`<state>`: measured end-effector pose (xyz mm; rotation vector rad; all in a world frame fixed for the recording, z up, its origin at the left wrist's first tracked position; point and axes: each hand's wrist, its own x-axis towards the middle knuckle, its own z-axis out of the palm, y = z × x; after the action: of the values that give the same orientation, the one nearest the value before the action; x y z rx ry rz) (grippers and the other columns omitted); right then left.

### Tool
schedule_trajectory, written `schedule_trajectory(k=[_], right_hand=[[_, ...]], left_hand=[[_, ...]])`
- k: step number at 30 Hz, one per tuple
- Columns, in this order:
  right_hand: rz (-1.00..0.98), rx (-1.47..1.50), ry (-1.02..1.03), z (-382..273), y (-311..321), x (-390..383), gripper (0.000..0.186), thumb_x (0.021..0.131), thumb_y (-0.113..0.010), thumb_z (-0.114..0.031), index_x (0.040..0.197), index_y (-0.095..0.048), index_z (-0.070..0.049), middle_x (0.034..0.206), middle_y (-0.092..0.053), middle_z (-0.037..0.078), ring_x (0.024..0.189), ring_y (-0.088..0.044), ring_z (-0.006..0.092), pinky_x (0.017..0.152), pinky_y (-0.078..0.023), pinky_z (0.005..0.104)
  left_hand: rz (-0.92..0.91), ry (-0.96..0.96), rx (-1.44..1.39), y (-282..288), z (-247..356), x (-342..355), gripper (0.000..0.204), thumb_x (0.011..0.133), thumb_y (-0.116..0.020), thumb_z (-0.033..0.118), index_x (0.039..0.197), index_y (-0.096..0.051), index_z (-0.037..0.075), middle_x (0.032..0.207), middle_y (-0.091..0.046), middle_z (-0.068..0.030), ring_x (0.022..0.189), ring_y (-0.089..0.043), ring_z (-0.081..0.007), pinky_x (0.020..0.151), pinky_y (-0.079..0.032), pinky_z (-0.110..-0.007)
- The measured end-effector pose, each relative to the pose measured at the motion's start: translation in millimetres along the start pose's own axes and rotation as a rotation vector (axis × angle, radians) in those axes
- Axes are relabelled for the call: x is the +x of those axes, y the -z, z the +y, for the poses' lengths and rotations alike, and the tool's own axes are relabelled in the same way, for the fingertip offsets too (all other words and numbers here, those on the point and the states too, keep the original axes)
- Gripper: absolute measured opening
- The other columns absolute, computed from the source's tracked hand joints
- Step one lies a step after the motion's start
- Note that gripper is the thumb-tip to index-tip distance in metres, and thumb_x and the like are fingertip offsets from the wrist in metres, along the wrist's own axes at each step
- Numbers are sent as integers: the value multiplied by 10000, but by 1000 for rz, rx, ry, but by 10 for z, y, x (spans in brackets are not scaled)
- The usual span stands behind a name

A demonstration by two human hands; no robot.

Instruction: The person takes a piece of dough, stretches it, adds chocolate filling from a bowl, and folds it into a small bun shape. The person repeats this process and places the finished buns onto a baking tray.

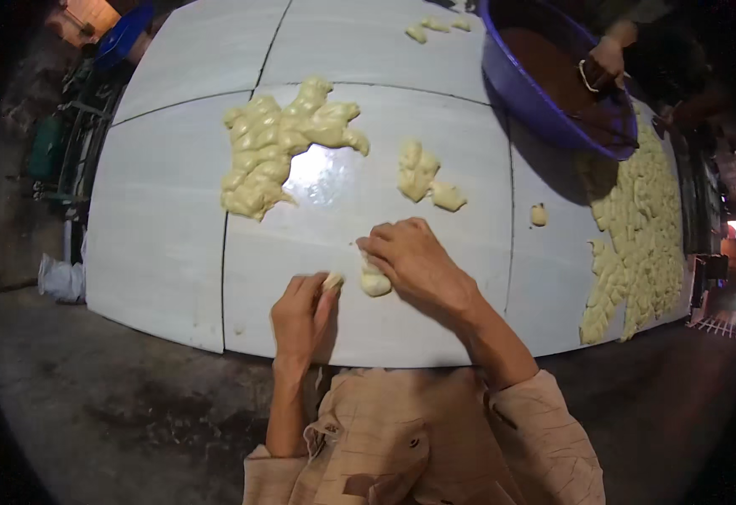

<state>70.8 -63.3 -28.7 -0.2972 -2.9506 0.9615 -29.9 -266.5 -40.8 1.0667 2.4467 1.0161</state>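
Observation:
Between the thumb and fingers of my left hand [300,316] is a small pinch of pale dough, just above the table near its front edge. My right hand [414,263] curls over a small pale yellow dough piece [376,284] lying on the white tabletop; its fingertips cover the far end. Beyond my hands sit a few shaped dough pieces [418,171]. Farther back to the left spreads a big lumpy mass of glossy dough [268,151].
A purple basin [511,71] with brown contents stands at the back right, another person's hand [608,63] reaching into it. Many dough pieces [641,227] cover the table's right side. One lone dough piece [539,215] lies nearer. Several more bits [435,25] rest at the far edge.

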Motion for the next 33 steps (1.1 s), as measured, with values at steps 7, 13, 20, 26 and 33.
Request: schedule_trajectory(k=[7,13,20,26,33], right_hand=[[514,14,-388,468,415,-232,400,894,-655,-203,1255,-588,-43,1097,-638,126,944,-598,312,836,-426,430],[523,-133,-131,945,203,-146,386,854,-692,-203,1209,-630,-64,1045,-664,111,989,-618,316,895,-505,419],[726,1301,-587,791,518,-619,265,924,-531,-241,1048,-639,-32,886,-605,43,811,-552,119,735,-438,266],[740,1700,-395,650,521,-1070,394,1034,-438,-358,1203,-557,-23,1029,-628,97,947,-622,162,791,-502,264],[634,1362,-589,575,536,-1184,277,958,-648,-144,1188,-585,-2,1089,-634,70,1023,-625,137,843,-551,284]], left_hand=[[-159,202,156,414,-159,-253,530,789,-809,207,1262,-625,55,1123,-617,-182,910,-668,-298,695,-557,-387],[-249,-63,421,539,133,108,861,700,-865,322,1416,-473,48,1387,-492,-231,1042,-620,-368,848,-518,-457],[-250,-332,48,-98,812,797,643,807,-784,304,1352,-546,63,1344,-558,-184,1148,-596,-362,942,-502,-437],[-352,-372,-278,-693,1370,898,557,831,-779,301,1293,-599,46,1162,-655,-147,870,-662,-239,708,-544,-336],[-495,-66,-553,-989,1419,836,331,900,-727,227,1135,-710,-6,815,-722,-81,706,-609,-87,626,-508,-262]])
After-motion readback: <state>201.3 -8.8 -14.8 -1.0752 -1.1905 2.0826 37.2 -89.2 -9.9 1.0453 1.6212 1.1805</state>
